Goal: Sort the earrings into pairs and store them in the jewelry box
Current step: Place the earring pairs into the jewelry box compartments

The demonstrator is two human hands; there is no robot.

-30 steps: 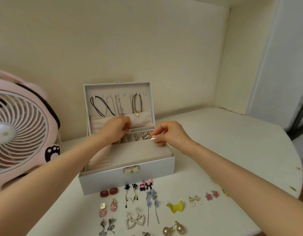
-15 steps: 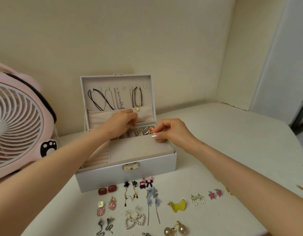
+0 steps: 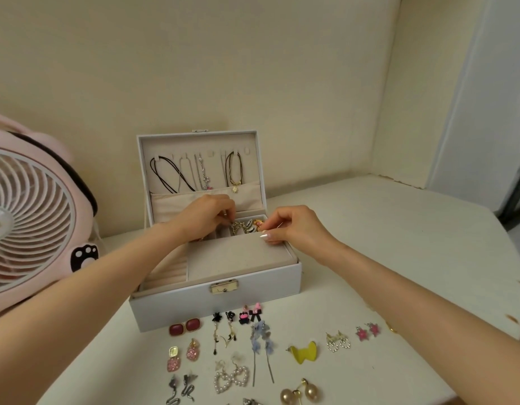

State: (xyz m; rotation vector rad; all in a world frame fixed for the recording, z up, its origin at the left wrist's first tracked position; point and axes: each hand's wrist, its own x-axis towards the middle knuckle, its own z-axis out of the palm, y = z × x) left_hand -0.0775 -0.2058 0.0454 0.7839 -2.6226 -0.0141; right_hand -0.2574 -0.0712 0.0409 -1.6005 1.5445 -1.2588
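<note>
The white jewelry box (image 3: 253, 280) stands open, with necklaces hanging in its lid. Both hands reach into its back right compartment, where several earrings (image 3: 247, 226) lie in a heap. My left hand (image 3: 204, 217) has curled fingers that pinch a small gold earring at the heap's left side. My right hand (image 3: 295, 226) pinches an earring at the heap's right side, one fingertip resting on the beige tray. In front of the box lie paired earrings: red squares (image 3: 185, 327), black bows (image 3: 250, 314), blue flowers (image 3: 261, 342), pearl hearts (image 3: 232, 378), pink stars (image 3: 367, 331).
A pink fan (image 3: 28, 220) stands at the left, close to my left forearm. More pairs lie near the table's front edge: a yellow butterfly (image 3: 304, 352), gold balls (image 3: 301, 393), silver snakes (image 3: 181, 388). The wall is just behind the box.
My left hand has shifted right along the back compartment toward the heap of earrings. My right hand stays at the heap's right edge. The pairs on the table have not moved.
</note>
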